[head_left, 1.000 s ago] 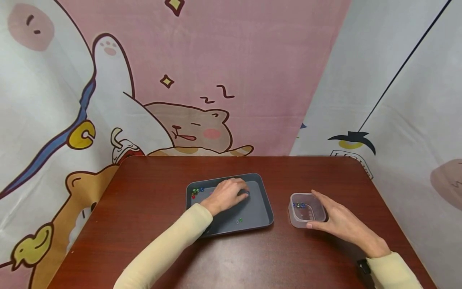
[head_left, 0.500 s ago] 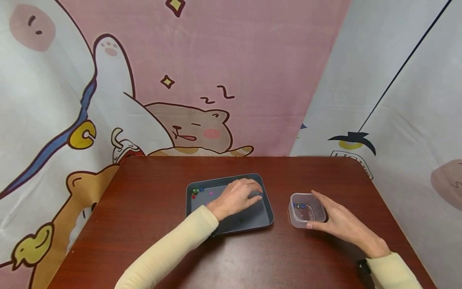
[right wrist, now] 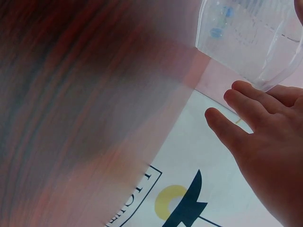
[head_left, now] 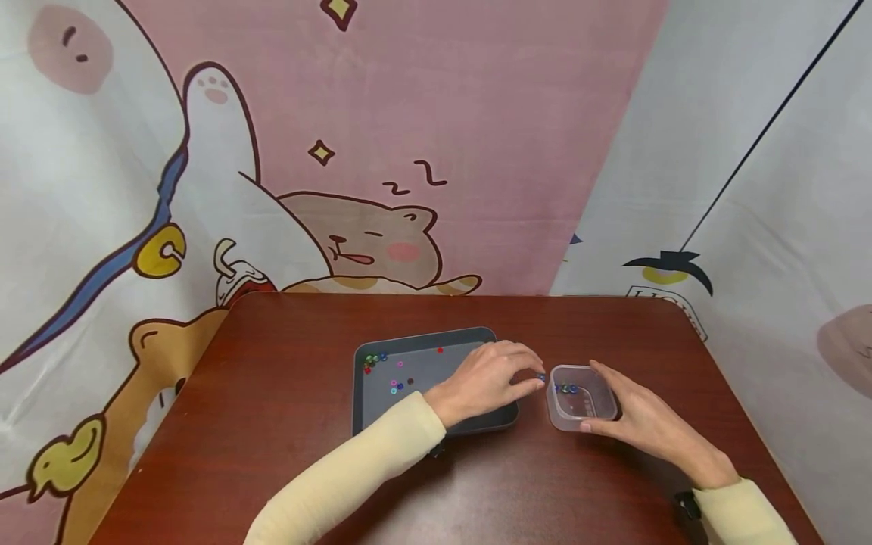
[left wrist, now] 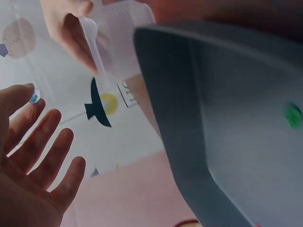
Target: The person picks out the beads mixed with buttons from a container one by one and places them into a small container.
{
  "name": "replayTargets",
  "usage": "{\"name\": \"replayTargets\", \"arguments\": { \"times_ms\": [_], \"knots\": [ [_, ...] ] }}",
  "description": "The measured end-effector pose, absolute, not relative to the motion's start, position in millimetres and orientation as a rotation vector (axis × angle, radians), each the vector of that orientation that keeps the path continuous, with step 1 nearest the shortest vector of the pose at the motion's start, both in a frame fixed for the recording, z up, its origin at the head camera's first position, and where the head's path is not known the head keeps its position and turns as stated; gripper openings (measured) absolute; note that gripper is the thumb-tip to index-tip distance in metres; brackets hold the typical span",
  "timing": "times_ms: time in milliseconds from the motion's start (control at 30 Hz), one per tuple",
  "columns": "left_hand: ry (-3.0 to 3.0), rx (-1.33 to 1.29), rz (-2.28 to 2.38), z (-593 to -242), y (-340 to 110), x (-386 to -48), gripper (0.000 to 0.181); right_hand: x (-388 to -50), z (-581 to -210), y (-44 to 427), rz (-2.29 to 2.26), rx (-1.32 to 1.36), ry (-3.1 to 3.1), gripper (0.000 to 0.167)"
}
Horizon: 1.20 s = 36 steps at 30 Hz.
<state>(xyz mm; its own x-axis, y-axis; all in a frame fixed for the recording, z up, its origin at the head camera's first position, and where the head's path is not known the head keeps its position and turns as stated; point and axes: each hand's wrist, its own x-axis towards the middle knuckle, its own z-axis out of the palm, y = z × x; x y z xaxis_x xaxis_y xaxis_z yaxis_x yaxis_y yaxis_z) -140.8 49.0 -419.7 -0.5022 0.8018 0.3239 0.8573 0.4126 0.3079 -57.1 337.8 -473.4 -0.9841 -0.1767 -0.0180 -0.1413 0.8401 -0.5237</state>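
Observation:
My left hand (head_left: pixel 487 382) is over the gap between tray and box. Its thumb and index fingertip pinch a clear glass marble with blue inside (left wrist: pixel 34 97); the other fingers are spread. My right hand (head_left: pixel 643 424) holds a clear square plastic box (head_left: pixel 568 423) from its right side, thumb in front and fingers behind. Inside the box, several blue and greenish marbles (head_left: pixel 565 389) lie along the back left. Left of it is a grey tray (head_left: pixel 429 371), partly hidden by my left forearm. More marbles (head_left: pixel 376 358) cluster in the tray's back left corner.
Small coloured pieces lie scattered in the tray, among them a red one (head_left: pixel 440 350), a pink ring (head_left: pixel 400 364) and a green one (left wrist: pixel 293 116). Tray and box stand on a brown wooden table (head_left: pixel 463 492). A printed cloth (head_left: pixel 504 151) hangs behind the table.
My left hand has moved right, from inside the tray past its right rim to near the box, carrying the marble. The right hand and box keep their place.

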Motion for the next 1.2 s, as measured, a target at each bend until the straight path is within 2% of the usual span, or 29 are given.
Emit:
{"name": "replayTargets", "arguments": {
  "times_ms": [567,800,1200],
  "knots": [
    [-2.508,-1.544,-0.59,-427.9,99.5,-124.5,0.023,-57.4,-476.2,340.2,-0.842,-0.312,2.977,0.114],
    [-2.492,-1.523,-0.481,-439.8,111.1,-119.7,0.022,-57.3,-477.7,340.5,-0.826,-0.338,2.99,0.11],
    [-2.521,-1.461,-0.4,-452.9,118.6,-119.4,0.023,-57.9,-476.8,340.4,-0.84,-0.308,2.968,0.112]
  ]
}}
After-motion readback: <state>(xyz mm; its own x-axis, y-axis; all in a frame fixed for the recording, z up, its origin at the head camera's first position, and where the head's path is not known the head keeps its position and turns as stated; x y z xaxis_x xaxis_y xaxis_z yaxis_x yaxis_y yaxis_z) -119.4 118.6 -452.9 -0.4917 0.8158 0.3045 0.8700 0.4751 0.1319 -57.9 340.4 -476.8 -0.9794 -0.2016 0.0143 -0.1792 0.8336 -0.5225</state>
